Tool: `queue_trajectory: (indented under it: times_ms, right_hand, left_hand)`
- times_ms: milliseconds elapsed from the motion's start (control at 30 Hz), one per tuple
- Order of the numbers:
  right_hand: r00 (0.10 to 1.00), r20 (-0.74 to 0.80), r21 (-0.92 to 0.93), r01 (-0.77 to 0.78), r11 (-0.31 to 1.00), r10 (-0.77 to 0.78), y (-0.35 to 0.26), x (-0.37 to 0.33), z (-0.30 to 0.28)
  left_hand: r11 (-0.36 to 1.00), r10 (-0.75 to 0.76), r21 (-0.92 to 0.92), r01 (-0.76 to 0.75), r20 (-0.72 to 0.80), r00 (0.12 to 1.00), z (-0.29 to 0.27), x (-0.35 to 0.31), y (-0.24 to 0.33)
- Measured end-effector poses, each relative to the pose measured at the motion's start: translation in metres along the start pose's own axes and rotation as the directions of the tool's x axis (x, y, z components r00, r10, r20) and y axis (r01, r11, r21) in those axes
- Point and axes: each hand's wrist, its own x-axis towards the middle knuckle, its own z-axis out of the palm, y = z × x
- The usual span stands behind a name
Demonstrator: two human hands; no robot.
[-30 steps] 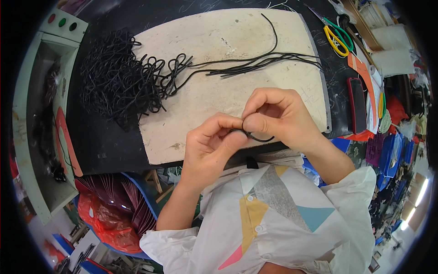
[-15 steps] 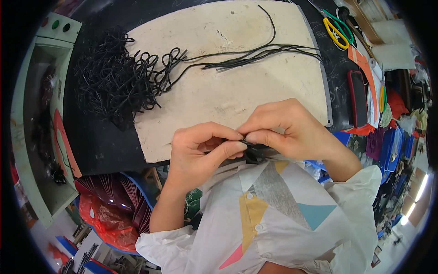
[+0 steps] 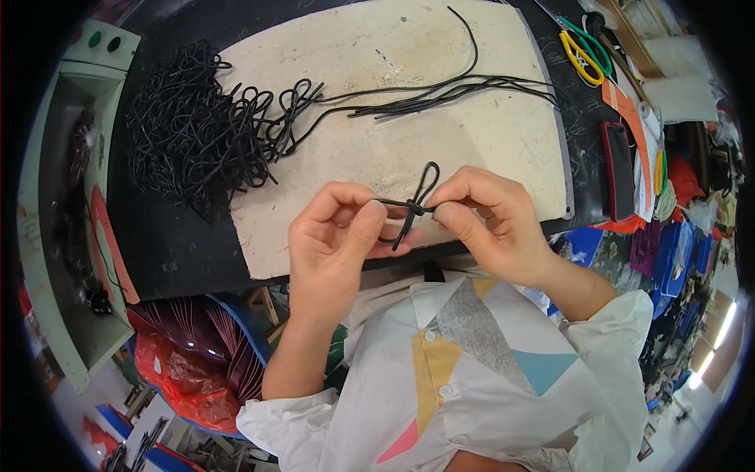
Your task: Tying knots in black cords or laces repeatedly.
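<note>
Between my two hands a thin black cord (image 3: 412, 208) is stretched, with a knot in its middle. One loop stands up from the knot and a short piece hangs below it. My left hand (image 3: 334, 236) pinches the cord on the left of the knot between thumb and fingers. Close by the knot's right side, my right hand (image 3: 491, 224) pinches it too. Both hands are above the near part of a cream board (image 3: 377, 157). Farther off on that board lie several loose straight black cords (image 3: 440, 98).
A big tangled heap of looped black cord (image 3: 197, 130) lies at the left. On the right are yellow- and green-handled scissors (image 3: 582, 59), a dark red phone (image 3: 617, 169) and an orange strip (image 3: 627, 114). A grey metal trough (image 3: 98, 141) borders the table's left side.
Both hands have moved up and away from my body over the board, and slightly apart. The knotted cord with its loop, mostly hidden before, now shows between them.
</note>
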Motion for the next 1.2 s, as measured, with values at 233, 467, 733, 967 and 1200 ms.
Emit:
queue_trajectory:
  times_ms: [233, 467, 733, 967, 1200]
  right_hand:
    - [0.993, -0.072, 0.053, -0.086, 0.995, 0.090, -0.001, 0.005, -0.005]
    - [0.999, -0.043, 0.071, 0.030, 0.997, -0.027, -0.008, 0.016, -0.008]
    - [0.972, 0.163, 0.038, 0.167, 0.985, -0.171, -0.012, 0.023, -0.018]
    - [0.964, 0.190, 0.030, 0.182, 0.983, -0.185, -0.009, 0.023, -0.016]
    - [0.973, 0.081, -0.168, 0.226, 0.960, -0.215, -0.015, 0.019, -0.013]
  left_hand:
    - [0.832, 0.277, 0.475, -0.285, 0.089, 0.957, -0.004, -0.003, -0.005]
    - [0.889, 0.176, 0.408, -0.206, 0.111, 0.978, 0.003, -0.005, 0.004]
    - [0.943, -0.318, -0.054, 0.329, 0.149, 0.936, -0.011, 0.002, 0.006]
    - [0.969, -0.243, -0.007, 0.247, 0.155, 0.958, -0.008, -0.001, -0.001]
    - [0.986, -0.164, 0.034, 0.161, 0.083, 0.983, 0.000, -0.003, -0.001]
